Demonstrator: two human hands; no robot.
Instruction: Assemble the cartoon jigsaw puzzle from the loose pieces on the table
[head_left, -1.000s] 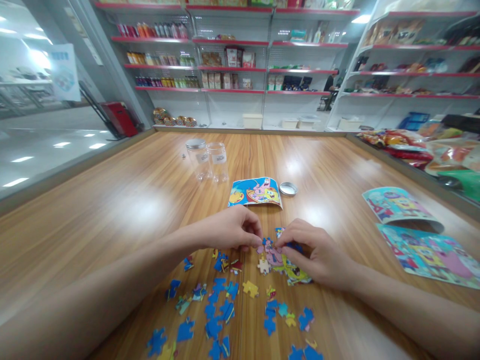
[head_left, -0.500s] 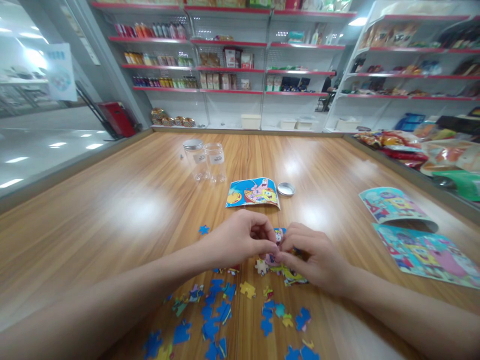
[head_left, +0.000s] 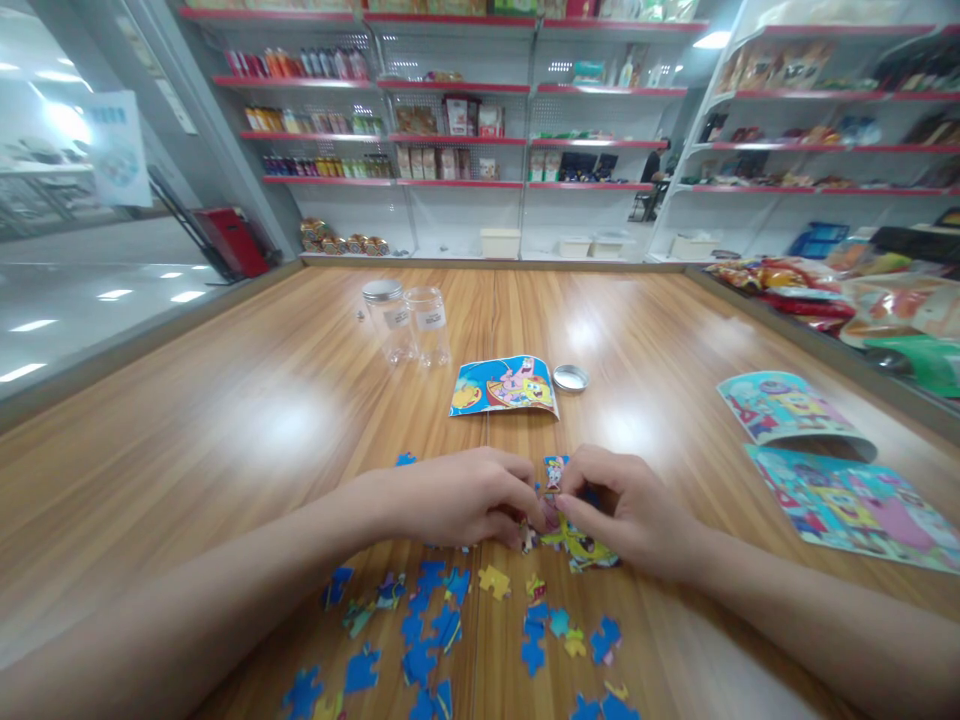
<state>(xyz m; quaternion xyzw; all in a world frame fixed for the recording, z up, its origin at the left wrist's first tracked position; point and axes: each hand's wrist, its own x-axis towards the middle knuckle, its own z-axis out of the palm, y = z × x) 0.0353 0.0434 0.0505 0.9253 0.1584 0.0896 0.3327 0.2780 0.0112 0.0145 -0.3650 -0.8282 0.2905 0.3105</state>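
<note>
My left hand is bent over the table, its curled fingertips closed on a pale jigsaw puzzle piece that they partly cover. Close on its right, my right hand has thumb and forefinger closed at the edge of the joined puzzle pieces, which show yellow, pink and blue. That hand hides part of the joined section. Loose blue puzzle pieces lie nearer to me, mixed with a yellow piece and several others.
Beyond my hands lies a curled cartoon picture sheet beside a round metal lid. Two clear jars, one lidded and one without a lid, stand farther back. Two more picture sheets lie right. Shelves line the back.
My left hand has dropped from the pinch beside my right hand and moved slightly left, onto the pale piece. My right hand stays nearly in place.
</note>
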